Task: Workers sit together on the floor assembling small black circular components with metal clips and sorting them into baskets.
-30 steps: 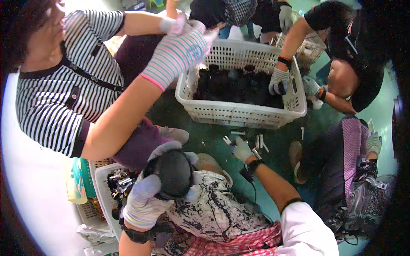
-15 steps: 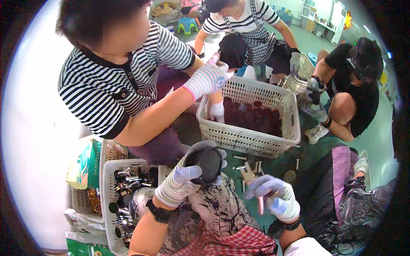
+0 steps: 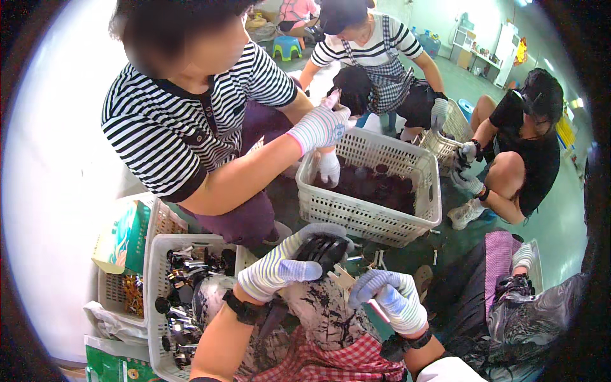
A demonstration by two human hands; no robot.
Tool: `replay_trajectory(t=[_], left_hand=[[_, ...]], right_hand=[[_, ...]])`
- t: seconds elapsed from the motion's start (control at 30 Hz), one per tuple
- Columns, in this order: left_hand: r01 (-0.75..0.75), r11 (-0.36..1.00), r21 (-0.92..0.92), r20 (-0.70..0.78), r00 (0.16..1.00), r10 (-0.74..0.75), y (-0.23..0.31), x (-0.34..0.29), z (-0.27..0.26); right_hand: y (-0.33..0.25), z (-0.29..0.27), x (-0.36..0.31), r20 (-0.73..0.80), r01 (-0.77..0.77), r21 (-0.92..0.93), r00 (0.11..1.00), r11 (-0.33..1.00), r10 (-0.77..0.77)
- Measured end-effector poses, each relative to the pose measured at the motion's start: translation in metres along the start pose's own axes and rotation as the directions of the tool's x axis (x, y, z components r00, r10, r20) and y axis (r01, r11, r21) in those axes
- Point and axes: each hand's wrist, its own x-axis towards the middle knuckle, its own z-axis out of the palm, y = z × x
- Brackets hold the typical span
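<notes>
Low in the head view, over the lap covered by a stained patterned apron (image 3: 318, 318), the left hand (image 3: 280, 270) in a striped knit glove is wrapped round a rounded black ribbed part (image 3: 321, 249), grip closed on it from the left side, thumb across the near face. Just right of it the right hand (image 3: 391, 299), also gloved, is curled shut on a thin pale strip-shaped tool (image 3: 347, 278) whose tip points toward the black part and sits just beside it, not clearly touching. Compared with half a second ago, both hands sit a bit closer together and the right hand has come up and in toward the part; a second ago it was stretched out toward the floor. Left hand holds the same part as before. Left of the lap, a white plastic slatted basket (image 3: 156, 254) holds dark metal pieces, small and jumbled, hard to tell apart. Ahead, a larger white plastic basket (image 3: 369, 216) carries dark round items, with a striped-shirted person's gloved hand (image 3: 330, 167) reaching inside it. Far side of the black part is hidden by the glove; the tool's rear end is buried in the right fist; forearms are cut off at the lower edge.
</notes>
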Motion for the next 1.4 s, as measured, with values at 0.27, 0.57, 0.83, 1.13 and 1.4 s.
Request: replay_trajectory(t=[0.27, 0.57, 0.83, 1.13, 1.4], left_hand=[[0.031, 0.999, 0.029, -0.003, 1.0, -0.031, 0.002, 0.009, 0.001], [0.07, 0.998, 0.0, 0.124, 0.99, -0.069, -0.001, 0.003, -0.007], [0.101, 0.994, 0.05, 0.09, 0.99, -0.105, -0.007, -0.007, -0.013], [0.049, 0.997, 0.056, 0.152, 0.987, -0.057, -0.003, -0.016, -0.014], [-0.213, 0.961, 0.177, 0.387, 0.913, 0.131, 0.001, -0.051, 0.012]], right_hand=[[-0.017, -0.012, 0.01, -0.04, -0.242, -0.01, 0.969, 0.97, 0.242], [-0.016, -0.002, 0.033, 0.004, -0.39, -0.165, 0.918, 0.906, 0.396], [-0.005, 0.004, 0.038, 0.01, -0.413, -0.118, 0.909, 0.903, 0.417], [-0.001, 0.022, 0.019, -0.127, -0.284, -0.215, 0.957, 0.935, 0.261], [0.007, 0.04, 0.025, -0.113, 0.437, -0.357, 0.857, 0.826, -0.502]])
